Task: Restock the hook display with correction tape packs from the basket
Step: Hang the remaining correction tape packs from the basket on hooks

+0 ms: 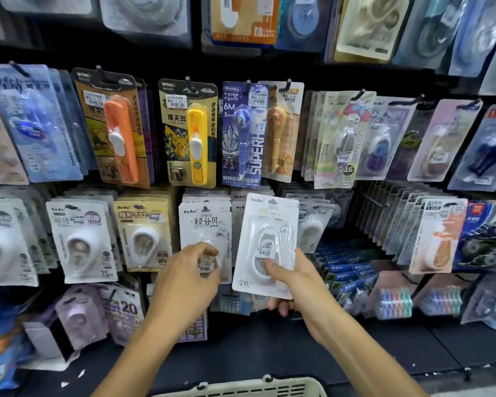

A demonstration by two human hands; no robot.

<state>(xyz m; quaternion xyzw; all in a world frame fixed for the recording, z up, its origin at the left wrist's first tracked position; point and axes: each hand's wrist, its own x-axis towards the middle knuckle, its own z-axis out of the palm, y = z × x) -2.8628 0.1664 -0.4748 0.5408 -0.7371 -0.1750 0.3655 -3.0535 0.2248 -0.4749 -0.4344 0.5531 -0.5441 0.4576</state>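
Observation:
My right hand (294, 282) grips a white BoBo correction tape pack (265, 239) by its lower end, thumb on the blister front, holding it upright and slightly tilted in front of the display. My left hand (188, 277) has its fingers curled on the blister of a matching white pack (205, 224) hanging on a hook in the middle row, just left of the held pack. The basket (241, 388), pale with a slotted rim, shows at the bottom edge below both arms; its contents are hidden.
The black hook wall carries rows of carded packs: orange (118, 133) and yellow (196, 138) clip tools and pen-shaped tapes above, more BoBo packs (83, 242) to the left, blue boxes (347, 270) and tape rolls (394, 302) on the lower right shelf.

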